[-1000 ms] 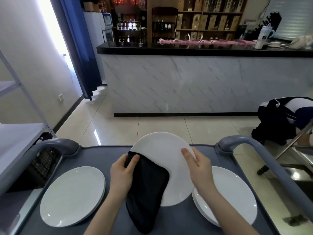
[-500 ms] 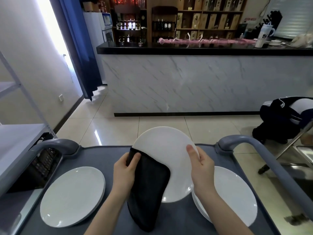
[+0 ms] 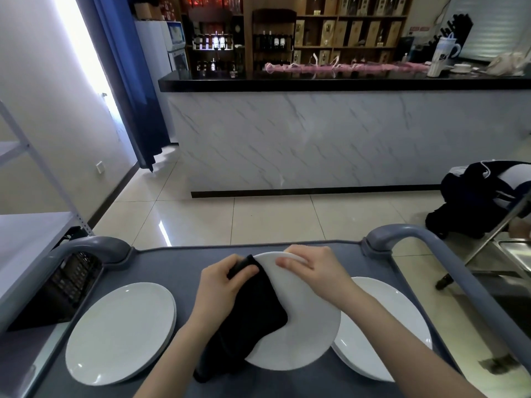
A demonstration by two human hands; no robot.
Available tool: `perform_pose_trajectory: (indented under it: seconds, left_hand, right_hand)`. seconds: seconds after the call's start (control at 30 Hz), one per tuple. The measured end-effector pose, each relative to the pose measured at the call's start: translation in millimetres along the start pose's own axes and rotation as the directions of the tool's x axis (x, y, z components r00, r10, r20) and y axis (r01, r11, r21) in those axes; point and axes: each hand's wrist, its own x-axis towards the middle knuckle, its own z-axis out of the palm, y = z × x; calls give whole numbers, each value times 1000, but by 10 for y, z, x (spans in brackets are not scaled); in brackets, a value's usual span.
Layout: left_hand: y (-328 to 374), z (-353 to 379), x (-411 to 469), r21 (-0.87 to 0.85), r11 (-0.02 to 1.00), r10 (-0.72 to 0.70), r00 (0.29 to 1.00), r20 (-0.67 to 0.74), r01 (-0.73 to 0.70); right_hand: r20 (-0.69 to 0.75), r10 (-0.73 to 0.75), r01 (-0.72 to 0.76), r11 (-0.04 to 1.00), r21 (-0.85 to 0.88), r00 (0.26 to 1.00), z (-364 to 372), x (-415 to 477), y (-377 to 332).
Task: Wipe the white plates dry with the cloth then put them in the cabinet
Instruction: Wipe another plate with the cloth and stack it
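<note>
A white plate (image 3: 304, 337) lies nearly flat over the middle of the grey cart top (image 3: 172, 262). My left hand (image 3: 221, 285) grips a black cloth (image 3: 253, 314) against the plate's left side. My right hand (image 3: 313, 268) holds the plate's far rim, fingers curled over the edge. More white plates lie on the cart: a stack at the left (image 3: 120, 331) and a stack at the right (image 3: 385, 326), partly under the held plate.
Grey cart handles rise at the left (image 3: 94, 248) and right (image 3: 402, 234). A white metal shelf (image 3: 26, 239) stands at the left. A marble-fronted bar counter (image 3: 330, 139) is across the tiled floor. A person in dark clothes (image 3: 482, 196) crouches at the right beside a steel frame (image 3: 511, 254).
The held plate has dropped from a raised tilt to nearly flat. My right hand moved from its right edge to its far rim. My left hand and the cloth slid up toward the far edge.
</note>
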Motion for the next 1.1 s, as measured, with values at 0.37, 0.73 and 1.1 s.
perform_pose_trajectory:
  seconds: [0.37,0.73,1.1]
  left_hand:
    - [-280,111,-228,-317,907,-336,930,-149,277]
    - [-321,25,-129,-323,910,-336,918,-210,259]
    - [37,-66,103,-65,998,-20,996,86,25]
  right_hand:
    - [-462,342,-99,876,472,819,220,-220,136]
    - [-475,262,-91,931,353,840,-6,-275,236]
    - [-261,7,18,995,94,965,-7,-185,38]
